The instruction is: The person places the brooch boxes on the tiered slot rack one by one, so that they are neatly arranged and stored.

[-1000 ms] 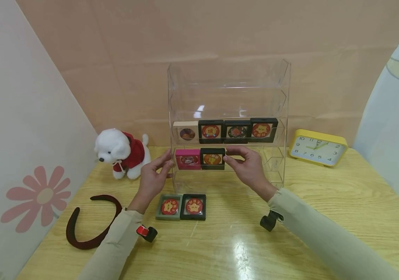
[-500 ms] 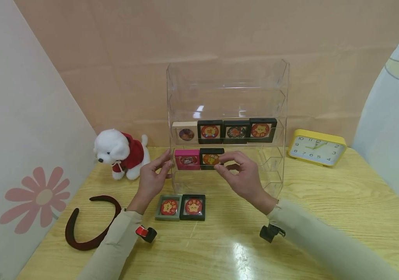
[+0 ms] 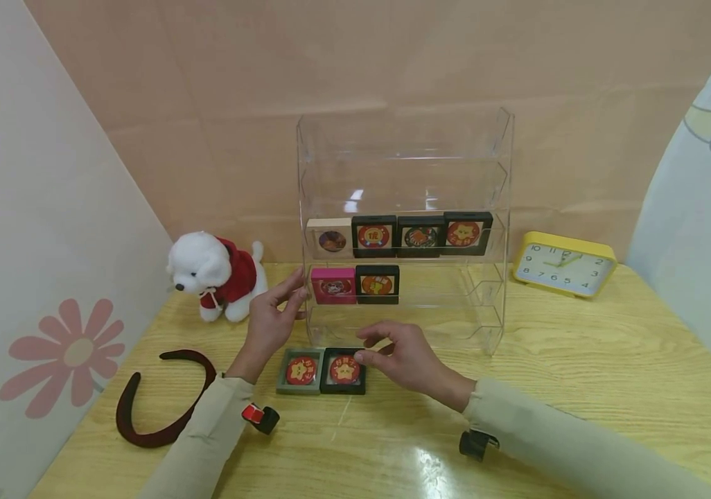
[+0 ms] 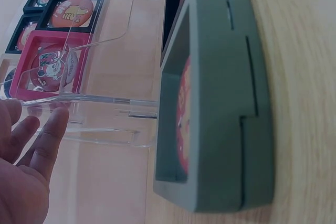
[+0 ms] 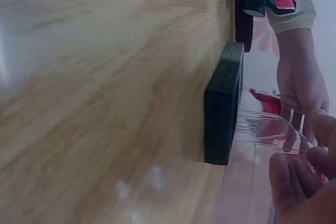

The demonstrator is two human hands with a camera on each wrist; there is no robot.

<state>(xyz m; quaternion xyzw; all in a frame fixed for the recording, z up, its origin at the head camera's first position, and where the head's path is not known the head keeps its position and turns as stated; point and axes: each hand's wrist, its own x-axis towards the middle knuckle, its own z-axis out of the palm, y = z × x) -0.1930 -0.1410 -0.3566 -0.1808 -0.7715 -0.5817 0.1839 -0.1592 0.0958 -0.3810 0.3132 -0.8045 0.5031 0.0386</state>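
In the head view, my left hand [image 3: 270,324] holds the left side edge of a clear acrylic display rack [image 3: 418,184], pinching it between thumb and fingers. My right hand [image 3: 407,359] hovers by the right edge of a black-framed badge box [image 3: 344,371] on the table, fingers loosely bent and holding nothing. Against that box lies a grey-green badge box [image 3: 299,372]; both show red round badges with a yellow star. A pink badge box [image 3: 333,285] and another black badge box [image 3: 377,285] stand side by side on a lower tier, at its left end.
Several badge boxes [image 3: 374,237] fill the tier above. Left of the rack sits a white plush dog [image 3: 202,263] in red, with a dark headband [image 3: 162,436] in front. A yellow clock [image 3: 564,265] stands at right. The wooden table [image 3: 555,374] carries everything.
My right hand has let go of the black badge box on the lower tier and come down and left to the black box on the table. The left hand stays on the rack.
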